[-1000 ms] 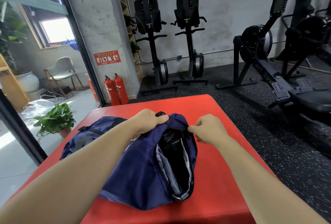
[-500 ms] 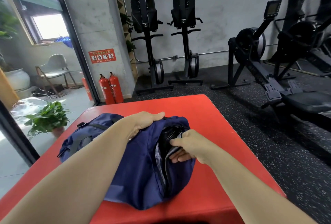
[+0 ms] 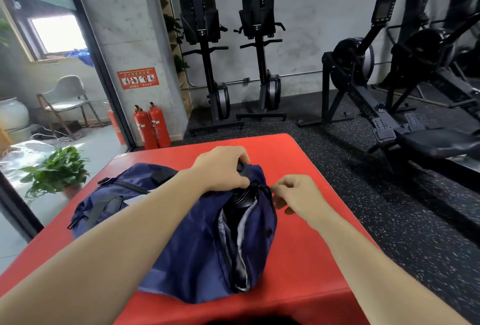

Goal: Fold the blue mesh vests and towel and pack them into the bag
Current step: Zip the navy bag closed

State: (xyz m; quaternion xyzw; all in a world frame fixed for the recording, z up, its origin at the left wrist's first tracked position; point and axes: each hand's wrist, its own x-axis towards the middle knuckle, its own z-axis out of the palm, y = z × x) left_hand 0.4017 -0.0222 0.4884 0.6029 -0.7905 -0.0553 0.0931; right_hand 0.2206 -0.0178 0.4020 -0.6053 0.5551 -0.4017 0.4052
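The dark blue bag (image 3: 187, 246) lies on the red platform (image 3: 306, 259), and its long opening is turned up. Inside, a grey lining and something dark show. The left hand (image 3: 223, 166) has its fingers curled around the far end of the bag. The right hand (image 3: 296, 195) is just beside it and pinches the edge of the opening with thumb and forefinger. Two red fire extinguishers (image 3: 152, 126) stand by the wall behind, and a green plant (image 3: 55, 171) is on the floor to the left.
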